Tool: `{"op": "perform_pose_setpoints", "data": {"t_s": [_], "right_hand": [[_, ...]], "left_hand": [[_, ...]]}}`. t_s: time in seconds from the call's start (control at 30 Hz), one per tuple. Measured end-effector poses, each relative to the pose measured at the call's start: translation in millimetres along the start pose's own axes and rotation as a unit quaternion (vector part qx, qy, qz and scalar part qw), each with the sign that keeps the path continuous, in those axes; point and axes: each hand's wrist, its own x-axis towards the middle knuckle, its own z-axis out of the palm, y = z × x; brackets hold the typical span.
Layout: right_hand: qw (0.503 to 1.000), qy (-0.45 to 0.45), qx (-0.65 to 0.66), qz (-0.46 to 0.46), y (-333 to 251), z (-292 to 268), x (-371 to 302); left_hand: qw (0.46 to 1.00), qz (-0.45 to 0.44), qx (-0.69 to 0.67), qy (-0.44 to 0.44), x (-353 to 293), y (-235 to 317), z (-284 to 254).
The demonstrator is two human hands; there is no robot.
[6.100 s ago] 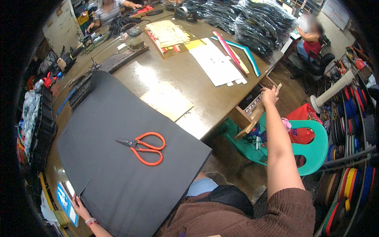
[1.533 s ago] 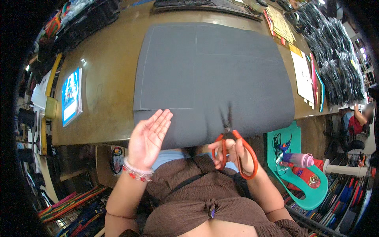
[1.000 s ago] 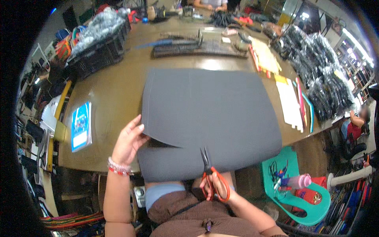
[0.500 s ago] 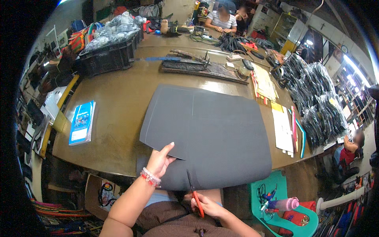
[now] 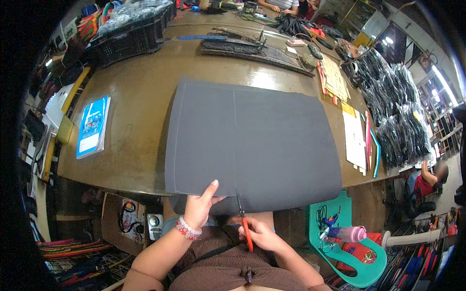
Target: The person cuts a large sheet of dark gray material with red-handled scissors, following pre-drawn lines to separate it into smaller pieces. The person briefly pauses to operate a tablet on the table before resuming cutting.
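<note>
A large dark grey sheet (image 5: 276, 140) with thin pale lines drawn on it lies over the near part of the table. Its near edge hangs past the table edge towards me. My left hand (image 5: 200, 208) grips that edge left of the middle, thumb on top and fingers underneath. Close by on the right, my right hand (image 5: 259, 234) holds a pair of scissors (image 5: 248, 233) with orange handles and dark blades. The blades point away from me and meet the sheet's near edge, beside the long drawn line. How far apart the blades are is hard to see.
On the brown table (image 5: 131, 140) lie a blue booklet (image 5: 93, 127), a dark board (image 5: 257, 56) and paper pieces (image 5: 354, 138). Black plastic-wrapped bundles (image 5: 393, 111) line the right. A black crate (image 5: 127, 47) stands far left. A green chair (image 5: 318, 247) holds a pink bottle (image 5: 347, 234).
The scissors have moved up to the sheet's near edge, their blades now at it. My left hand still grips the edge, and the sheet has turned slightly. The view has tilted down.
</note>
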Motion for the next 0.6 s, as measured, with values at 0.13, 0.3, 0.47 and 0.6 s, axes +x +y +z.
{"op": "perform_pose_setpoints", "data": {"t_s": [0.13, 0.3, 0.47, 0.6], "right_hand": [[0.998, 0.008, 0.051, 0.035, -1.4, -7.5, 2.3], [0.994, 0.003, 0.105, -0.006, -5.3, -16.6, -11.3], [0.982, -0.020, 0.189, -0.010, -13.0, -14.4, -29.2], [0.987, -0.027, 0.151, 0.044, -21.1, -6.5, -37.8]], "left_hand": [[0.995, -0.011, 0.086, -0.039, 0.7, 4.1, 1.4], [0.985, 0.000, 0.165, -0.053, 5.2, 5.9, 0.6], [0.993, -0.023, 0.100, -0.050, 8.0, 3.3, 3.6], [0.996, -0.040, 0.070, -0.044, 8.4, 6.1, 6.6]]}}
